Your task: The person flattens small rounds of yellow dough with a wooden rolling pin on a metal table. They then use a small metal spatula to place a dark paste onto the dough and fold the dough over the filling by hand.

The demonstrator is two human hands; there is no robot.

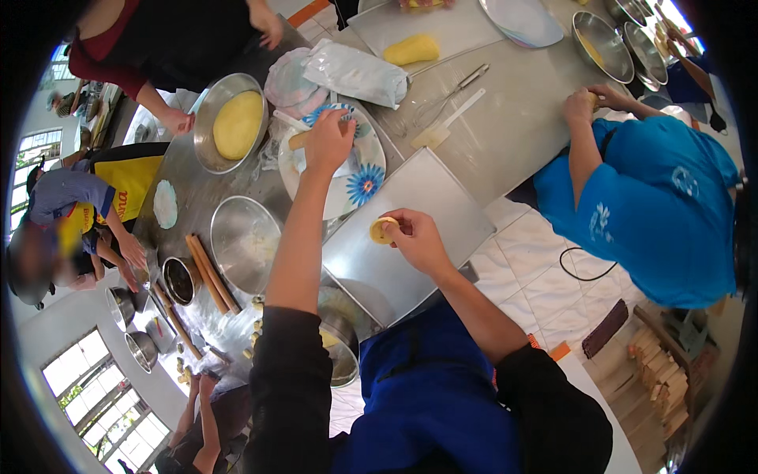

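Observation:
My right hand holds a small round piece of yellow dough, cupped like a little shell, above a bare metal baking tray. Reaching over a flowered plate, my left hand has its fingers bent around or beside a tan stick-like thing, perhaps a small wooden rolling pin; how it is held is partly hidden. Whitish material lies on the plate under that hand. A white-handled utensil rests at the plate's edge.
Left of the plate stand a steel bowl of yellow dough and a floury bowl. Beyond are a plastic bag, a whisk, a spatula and a dough log. Several people work around the table.

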